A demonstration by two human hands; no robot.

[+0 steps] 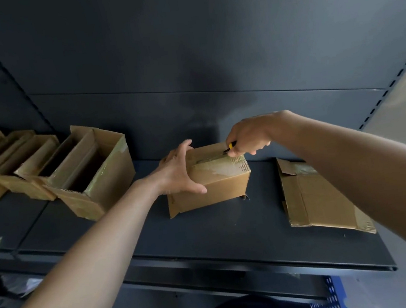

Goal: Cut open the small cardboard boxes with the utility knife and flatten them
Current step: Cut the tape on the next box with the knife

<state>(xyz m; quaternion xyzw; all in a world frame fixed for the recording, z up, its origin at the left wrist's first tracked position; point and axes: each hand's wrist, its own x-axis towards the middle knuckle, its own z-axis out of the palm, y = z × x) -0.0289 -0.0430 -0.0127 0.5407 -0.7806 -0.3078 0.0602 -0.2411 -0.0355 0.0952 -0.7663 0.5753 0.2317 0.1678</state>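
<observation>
The left hand [176,172] clasps the left end of one taped box [221,187], thumb on its front face, fingers over the top. The right hand [248,136] is closed around a single yellow-and-black utility knife [231,146], held at the tape seam on the box's top; the blade tip is too small to make out. The box stands mid-shelf [218,230]. To its right lies one flattened box [313,199], partly hidden behind the right forearm. To the left stand at least four open boxes [103,180], the row cut off at the frame edge.
</observation>
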